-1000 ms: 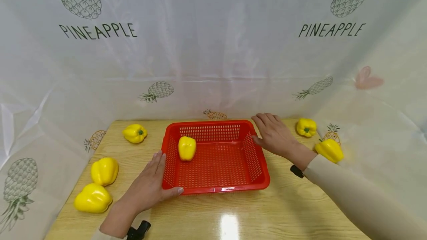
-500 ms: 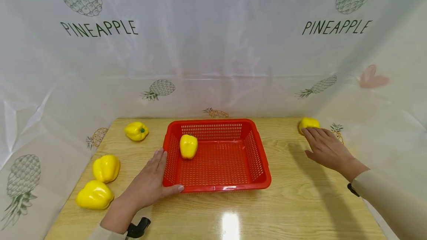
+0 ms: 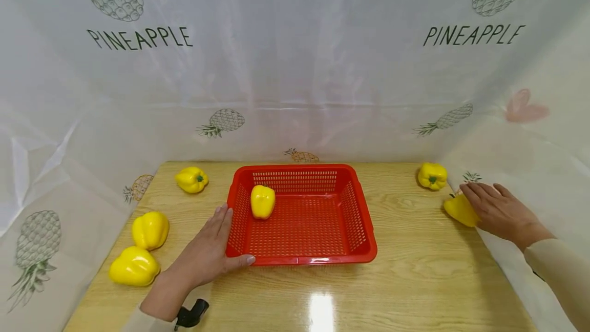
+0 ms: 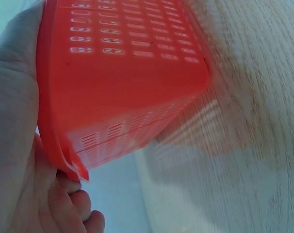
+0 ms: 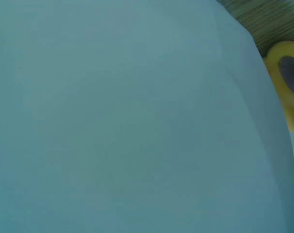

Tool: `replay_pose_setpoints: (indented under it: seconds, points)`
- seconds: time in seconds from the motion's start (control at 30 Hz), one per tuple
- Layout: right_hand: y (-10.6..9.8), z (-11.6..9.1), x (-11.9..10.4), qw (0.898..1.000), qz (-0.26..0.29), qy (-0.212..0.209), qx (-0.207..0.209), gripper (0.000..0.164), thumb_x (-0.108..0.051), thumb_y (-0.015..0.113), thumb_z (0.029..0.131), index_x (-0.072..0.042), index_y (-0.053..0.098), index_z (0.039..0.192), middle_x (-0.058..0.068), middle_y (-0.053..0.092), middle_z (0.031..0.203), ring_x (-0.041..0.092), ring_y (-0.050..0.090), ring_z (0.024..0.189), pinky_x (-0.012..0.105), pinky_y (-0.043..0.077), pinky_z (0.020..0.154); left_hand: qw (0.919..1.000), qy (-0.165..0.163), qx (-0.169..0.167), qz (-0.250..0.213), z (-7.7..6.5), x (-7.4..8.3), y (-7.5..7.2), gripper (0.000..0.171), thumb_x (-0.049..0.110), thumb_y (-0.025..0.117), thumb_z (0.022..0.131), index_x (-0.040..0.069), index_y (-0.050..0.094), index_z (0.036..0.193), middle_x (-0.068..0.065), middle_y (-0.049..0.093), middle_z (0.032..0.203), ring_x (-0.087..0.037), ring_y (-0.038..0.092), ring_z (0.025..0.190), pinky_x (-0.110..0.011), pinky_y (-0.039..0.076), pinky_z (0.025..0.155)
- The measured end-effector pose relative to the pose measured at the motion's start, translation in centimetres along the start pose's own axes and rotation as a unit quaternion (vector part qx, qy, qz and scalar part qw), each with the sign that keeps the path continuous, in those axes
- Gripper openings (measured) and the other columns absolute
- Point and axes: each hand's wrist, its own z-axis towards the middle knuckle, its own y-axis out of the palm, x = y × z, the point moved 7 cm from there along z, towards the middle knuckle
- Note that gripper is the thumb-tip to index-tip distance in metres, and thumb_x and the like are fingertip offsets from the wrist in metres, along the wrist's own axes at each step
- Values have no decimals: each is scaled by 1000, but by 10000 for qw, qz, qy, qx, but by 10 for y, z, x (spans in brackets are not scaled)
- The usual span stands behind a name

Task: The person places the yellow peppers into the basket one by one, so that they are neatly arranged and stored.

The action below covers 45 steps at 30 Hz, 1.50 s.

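We see the left hand (image 3: 205, 255) at the near left corner of a red basket (image 3: 301, 259), its fingers straight along the left side and its thumb stretched over the front rim; it touches the basket without closing round it. In the left wrist view we also find that hand against the rim, beside the slotted outer wall.

The right hand (image 3: 502, 211) is spread over a yellow pepper (image 3: 460, 211) at the right edge of the counter (image 3: 405, 281) — its fingers reach across the top, loosely extended, though we cannot tell how firmly they touch it. Just behind that, a second pepper (image 3: 432, 176) sits with its stem toward us.

Inside the basket, near its left wall, we have one pepper (image 3: 262, 202). Out on the left of the counter lie three more: a far pepper (image 3: 191, 180) with its stem pointing right, a middle pepper (image 3: 150, 230) and a near pepper (image 3: 134, 266), the last two close together.

Behind everything hangs a pale sheet (image 3: 299, 65) printed with pineapples and lettering. A black strap (image 3: 191, 314) shows at the left wrist.
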Motion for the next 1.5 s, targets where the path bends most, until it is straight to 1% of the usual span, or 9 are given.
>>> replay_pose_setpoints:
  seconds: [0.1,0.2,0.33,0.43,0.5,0.6,0.73,0.93,1.5]
  points:
    - [3,-7,2,9999,80,-67,137,126,-21,94,63,1,22,164,26,53,143,46,53,126,70,46,102,10000,12,-19,-55,1,1,1,129,80,68,85,-6,16,166,-27,11,175,-46,13,162,-63,28,126]
    - [6,-12,2,9996,116,-138,238,89,-20,66,96,-2,15,168,25,40,160,46,49,134,72,41,109,10000,4,-33,-65,1,1,2,128,78,69,85,-6,15,166,-26,10,175,-46,14,162,-64,28,126]
    - [9,-14,1,9994,67,-159,316,66,-39,0,112,-7,6,170,8,-9,178,35,-1,164,65,15,128,10000,-9,-38,-47,2,0,2,128,78,69,85,-5,14,166,-26,10,175,-46,14,162,-63,28,126]
    - [10,-12,-1,9992,69,-146,368,71,-43,-9,110,-9,7,170,-5,-20,175,8,-24,157,59,9,131,10000,-4,-26,-56,2,0,2,128,78,69,85,-5,14,166,-25,10,175,-46,13,162,-63,28,126]
    - [12,-11,-2,9992,102,-131,356,71,-44,-6,111,-9,11,170,1,-12,177,8,-23,157,61,16,130,10000,-4,-17,-46,2,1,2,128,77,70,85,-5,14,167,-25,10,175,-45,13,162,-63,28,126]
    - [13,-7,-4,9993,237,-91,278,67,-38,41,115,-6,16,169,19,19,175,33,7,165,61,20,129,10000,-13,-29,-41,2,0,2,128,76,70,86,-5,13,167,-25,9,175,-46,13,162,-63,28,126]
    - [17,0,-6,9992,342,-119,155,121,-20,93,73,-4,19,167,25,49,151,45,50,134,58,17,131,10000,-18,-37,-32,1,0,2,128,78,69,86,-5,14,167,-25,10,175,-46,13,162,-63,28,126]
    - [15,10,-12,9984,375,-296,308,110,-26,98,71,1,33,155,26,54,138,46,53,121,65,51,98,10000,-3,-25,-43,1,0,1,132,86,61,83,-5,14,166,-26,9,175,-46,14,162,-63,29,125]
    - [17,50,-44,9838,1652,456,529,115,-28,102,64,5,35,151,30,53,135,54,56,121,70,54,91,9999,-91,-50,-90,0,-2,2,130,81,67,84,-6,15,166,-27,10,175,-47,16,161,-64,29,125]
